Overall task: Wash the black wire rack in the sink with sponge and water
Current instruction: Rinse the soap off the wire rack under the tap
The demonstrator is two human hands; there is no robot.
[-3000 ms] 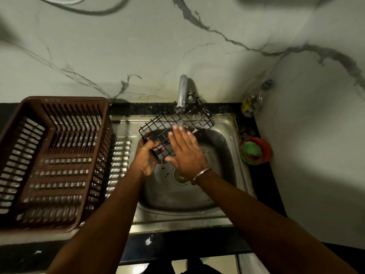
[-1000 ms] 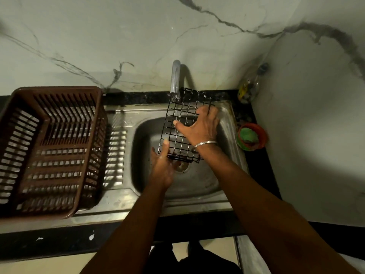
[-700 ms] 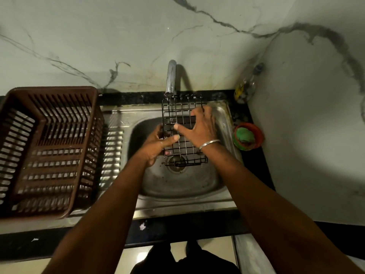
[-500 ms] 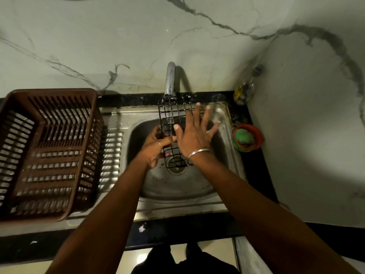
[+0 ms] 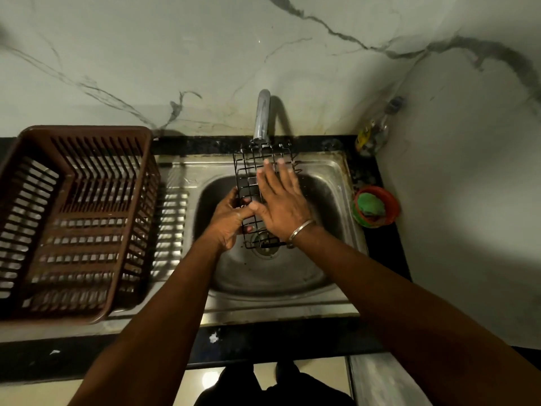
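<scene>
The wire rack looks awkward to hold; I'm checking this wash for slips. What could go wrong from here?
1. Only the left hand grips the wire rack; the right hand lies flat on it, so a wet rack may slip into the sink.
2. The rack's far end sits against the faucet and may knock it.

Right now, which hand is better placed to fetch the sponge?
Right hand: it lies open on the wire rack, nearer the green sponge in its red holder. Left hand keeps its grip on the rack.
</scene>
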